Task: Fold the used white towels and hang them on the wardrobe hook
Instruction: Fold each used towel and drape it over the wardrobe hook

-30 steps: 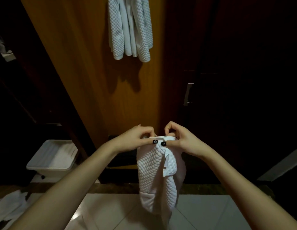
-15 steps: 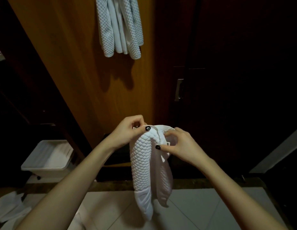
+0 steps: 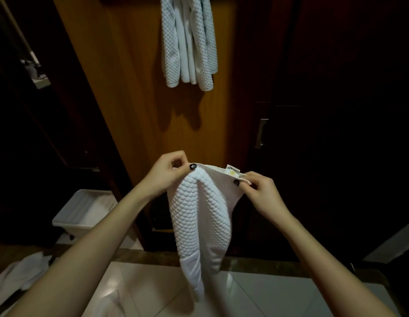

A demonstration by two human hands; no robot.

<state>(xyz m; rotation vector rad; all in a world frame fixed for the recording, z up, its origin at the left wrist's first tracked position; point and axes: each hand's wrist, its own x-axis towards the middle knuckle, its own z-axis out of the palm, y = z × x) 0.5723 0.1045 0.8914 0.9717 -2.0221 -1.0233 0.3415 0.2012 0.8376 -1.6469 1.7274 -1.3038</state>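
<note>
Centre: white waffle-textured towel (image 3: 199,213), hanging lengthwise in mid-air above the pale glossy floor tiles (image 3: 153,289), doubled over on itself, smooth hem band at the bottom.

Left hand (image 3: 167,175): fingers curled, thumb and forefinger pinching the towel's top edge at its left end.

Right hand (image 3: 260,193): likewise curled, pinching the same edge at its right end. Small yellowish sewn-in label (image 3: 232,172) standing up between the two hands, nearer the right.

Above, against the orange-brown wooden wardrobe panel (image 3: 135,99): bundle of white waffle towels (image 3: 189,42) already hung, top cut off by the frame edge.

Right: dark door with a silver metal handle (image 3: 260,133).

Lower left: white ribbed plastic bin (image 3: 84,211). Near it, on the floor, crumpled white cloth (image 3: 16,277).
</note>
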